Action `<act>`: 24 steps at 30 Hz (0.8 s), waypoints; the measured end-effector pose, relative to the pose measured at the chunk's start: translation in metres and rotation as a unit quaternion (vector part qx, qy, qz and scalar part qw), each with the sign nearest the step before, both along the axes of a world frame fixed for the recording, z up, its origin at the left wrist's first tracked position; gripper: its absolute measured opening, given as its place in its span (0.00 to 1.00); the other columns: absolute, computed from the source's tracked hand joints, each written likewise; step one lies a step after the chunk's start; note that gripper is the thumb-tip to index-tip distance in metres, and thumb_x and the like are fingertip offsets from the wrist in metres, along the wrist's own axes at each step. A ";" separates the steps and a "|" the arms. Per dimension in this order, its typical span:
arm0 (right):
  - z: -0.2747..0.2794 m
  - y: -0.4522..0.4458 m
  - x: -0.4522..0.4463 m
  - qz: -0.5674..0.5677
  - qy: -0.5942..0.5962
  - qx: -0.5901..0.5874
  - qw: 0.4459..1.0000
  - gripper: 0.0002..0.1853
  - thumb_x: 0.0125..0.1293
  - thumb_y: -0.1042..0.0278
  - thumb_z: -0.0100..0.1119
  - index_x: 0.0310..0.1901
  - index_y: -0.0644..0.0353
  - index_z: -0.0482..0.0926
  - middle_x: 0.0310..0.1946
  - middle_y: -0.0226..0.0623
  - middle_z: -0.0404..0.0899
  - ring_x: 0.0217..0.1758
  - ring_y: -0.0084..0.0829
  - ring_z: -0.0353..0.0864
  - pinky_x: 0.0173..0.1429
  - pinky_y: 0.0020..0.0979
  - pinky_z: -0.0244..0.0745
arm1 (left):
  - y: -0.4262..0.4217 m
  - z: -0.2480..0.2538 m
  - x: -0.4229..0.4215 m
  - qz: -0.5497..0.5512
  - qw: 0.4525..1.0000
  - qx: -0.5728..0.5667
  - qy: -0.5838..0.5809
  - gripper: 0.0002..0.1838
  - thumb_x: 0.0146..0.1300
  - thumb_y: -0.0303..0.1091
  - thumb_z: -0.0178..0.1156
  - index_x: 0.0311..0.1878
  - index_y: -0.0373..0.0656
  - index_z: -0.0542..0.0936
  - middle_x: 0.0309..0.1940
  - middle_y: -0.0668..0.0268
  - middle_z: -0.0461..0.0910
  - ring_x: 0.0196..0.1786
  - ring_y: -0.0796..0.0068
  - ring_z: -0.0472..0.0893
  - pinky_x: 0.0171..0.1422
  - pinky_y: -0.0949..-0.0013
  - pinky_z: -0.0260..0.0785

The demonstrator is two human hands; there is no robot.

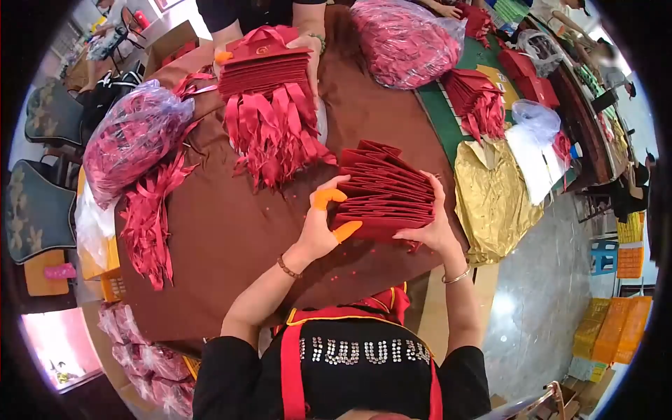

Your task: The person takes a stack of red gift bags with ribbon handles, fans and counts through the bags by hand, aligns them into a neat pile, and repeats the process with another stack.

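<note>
Between my hands is a stack of dark red gift bags, its layers fanned out over the brown tablecloth. My left hand, with orange covers on the thumb and a finger, grips the stack's left side. On the right side, my right hand holds it with fingers along the edge and the thumb at the near corner. Across the table a person's hands hold another red bag stack, from which many red ribbons hang down.
Loose red ribbons lie at the left, beside a plastic bag of ribbons. A larger plastic-wrapped red bundle sits at the back. Right of the table are a gold sheet and more red bags. Chairs stand left.
</note>
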State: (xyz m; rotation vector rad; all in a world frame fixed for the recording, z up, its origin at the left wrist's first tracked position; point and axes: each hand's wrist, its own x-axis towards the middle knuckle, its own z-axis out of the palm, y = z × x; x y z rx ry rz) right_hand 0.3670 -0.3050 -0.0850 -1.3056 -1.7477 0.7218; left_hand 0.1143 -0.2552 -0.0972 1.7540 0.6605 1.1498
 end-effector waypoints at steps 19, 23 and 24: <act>-0.001 0.000 0.000 0.011 0.023 -0.011 1.000 0.68 0.30 0.61 0.81 0.69 0.51 0.37 0.67 0.41 0.47 0.69 0.39 0.53 0.70 0.40 0.53 | 0.026 0.038 -0.010 -0.083 0.992 -0.036 0.089 0.56 0.39 0.29 0.73 0.70 0.50 0.48 0.63 0.67 0.62 0.49 0.70 0.69 0.56 0.67 0.61; -0.004 0.001 -0.003 0.027 0.069 0.004 0.997 0.69 0.31 0.61 0.81 0.69 0.50 0.34 0.67 0.43 0.48 0.68 0.39 0.54 0.69 0.40 0.54 | 0.023 0.034 -0.012 -0.001 0.972 0.134 0.195 0.56 0.38 0.34 0.74 0.70 0.48 0.49 0.64 0.66 0.61 0.57 0.62 0.63 0.63 0.61 0.53; -0.007 0.001 -0.003 0.033 0.096 0.025 0.995 0.70 0.31 0.62 0.81 0.69 0.50 0.33 0.66 0.44 0.48 0.68 0.39 0.54 0.69 0.40 0.54 | 0.022 0.034 -0.012 0.019 0.964 0.163 0.211 0.56 0.38 0.35 0.74 0.70 0.47 0.49 0.66 0.64 0.58 0.61 0.59 0.60 0.67 0.60 0.49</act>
